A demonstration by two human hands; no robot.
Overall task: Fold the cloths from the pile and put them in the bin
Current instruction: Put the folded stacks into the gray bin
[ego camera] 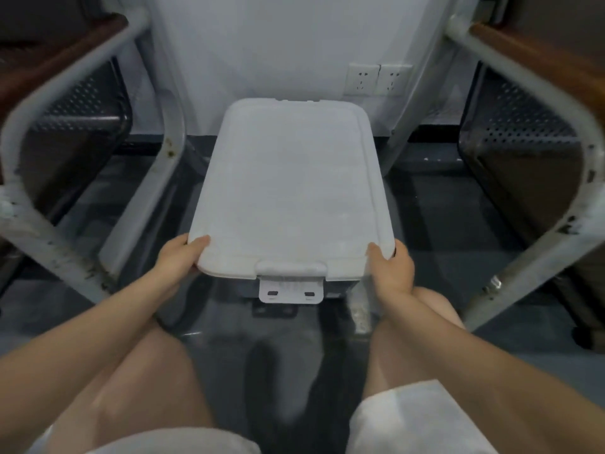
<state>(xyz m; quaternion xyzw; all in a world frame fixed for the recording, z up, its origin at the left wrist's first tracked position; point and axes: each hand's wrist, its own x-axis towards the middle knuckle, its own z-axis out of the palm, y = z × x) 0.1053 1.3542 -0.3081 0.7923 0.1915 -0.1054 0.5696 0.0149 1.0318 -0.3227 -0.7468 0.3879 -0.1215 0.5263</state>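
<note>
A storage bin stands on the floor between my knees, covered by a white lid (291,188). A white latch (290,291) hangs down at the lid's near edge. The bin's clear body (229,309) shows dimly below the lid. My left hand (181,255) grips the lid's near left corner, thumb on top. Opposite it, my right hand (391,265) grips the near right corner the same way. No cloths or pile are in view.
Chairs with grey metal frames stand on both sides, the left chair (75,126) and the right chair (523,142), both with dark perforated seats. Behind the bin is a white wall with two sockets (376,79). The floor is dark grey.
</note>
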